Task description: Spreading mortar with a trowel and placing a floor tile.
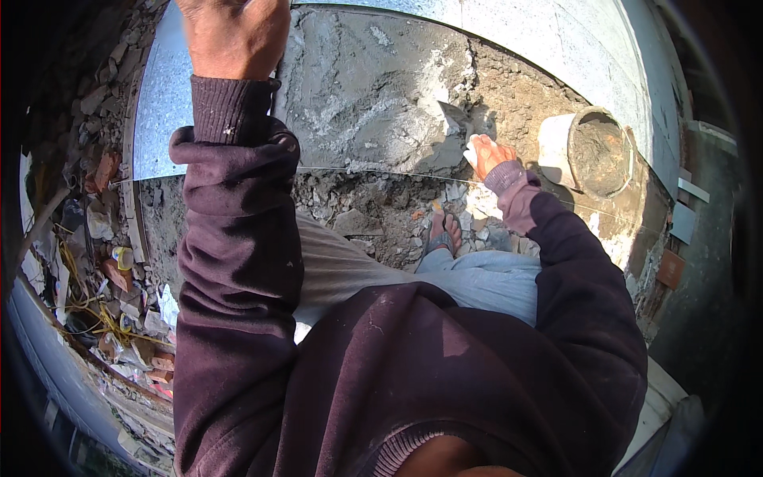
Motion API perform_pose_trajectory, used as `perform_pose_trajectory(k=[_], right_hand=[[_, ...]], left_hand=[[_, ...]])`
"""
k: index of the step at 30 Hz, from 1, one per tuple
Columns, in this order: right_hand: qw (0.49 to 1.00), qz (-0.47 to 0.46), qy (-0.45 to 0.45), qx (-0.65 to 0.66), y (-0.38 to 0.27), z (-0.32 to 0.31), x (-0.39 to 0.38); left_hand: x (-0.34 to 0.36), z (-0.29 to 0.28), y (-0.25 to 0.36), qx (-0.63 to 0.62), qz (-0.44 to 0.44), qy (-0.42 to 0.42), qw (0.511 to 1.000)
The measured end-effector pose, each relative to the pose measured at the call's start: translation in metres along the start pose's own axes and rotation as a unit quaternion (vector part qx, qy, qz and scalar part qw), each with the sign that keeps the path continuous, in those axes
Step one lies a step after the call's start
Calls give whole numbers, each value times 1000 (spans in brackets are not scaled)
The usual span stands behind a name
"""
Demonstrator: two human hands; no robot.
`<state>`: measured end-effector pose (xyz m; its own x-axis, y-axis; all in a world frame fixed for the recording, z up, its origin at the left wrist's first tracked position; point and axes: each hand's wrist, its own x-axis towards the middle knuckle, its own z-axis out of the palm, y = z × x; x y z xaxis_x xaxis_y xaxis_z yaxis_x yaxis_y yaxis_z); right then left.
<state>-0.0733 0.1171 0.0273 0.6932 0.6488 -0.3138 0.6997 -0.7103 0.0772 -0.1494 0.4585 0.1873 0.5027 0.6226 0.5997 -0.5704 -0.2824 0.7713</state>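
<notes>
My left hand (pixel 238 38) reaches to the far left above the edge of the pale slab, its fingers cut off by the top of the picture. Closed around what seems to be the handle of a trowel, my right hand (pixel 490 156) is low over the right end of the wet mortar (pixel 358 95). The grey pointed trowel blade (pixel 450 117) lies against the mortar, partly merging with it and its shadow. Just right of that hand, a whitish bucket (pixel 559 151) holds grey mortar and leans with its mouth facing right.
Pale speckled slabs (pixel 163 119) border the mortar bed on the left and far side. A thin string (pixel 373 172) runs along its near edge. Bare sandy ground (pixel 517 79) lies at right. Rubble and bricks (pixel 119 274) cover the left; my sandalled foot (pixel 443 232) stands among stones.
</notes>
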Motion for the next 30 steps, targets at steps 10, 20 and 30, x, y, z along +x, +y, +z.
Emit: perform_pose_trajectory(k=[10, 20, 30], right_hand=[[955, -163, 244, -39, 7, 9, 31], [991, -96, -47, -83, 84, 9, -45], [993, 88, -2, 78, 71, 17, -19]], left_hand=[[-2, -1, -9, 58, 17, -39, 997], [4, -13, -22, 382, 116, -134, 907], [-10, 18, -22, 269, 11, -159, 950]])
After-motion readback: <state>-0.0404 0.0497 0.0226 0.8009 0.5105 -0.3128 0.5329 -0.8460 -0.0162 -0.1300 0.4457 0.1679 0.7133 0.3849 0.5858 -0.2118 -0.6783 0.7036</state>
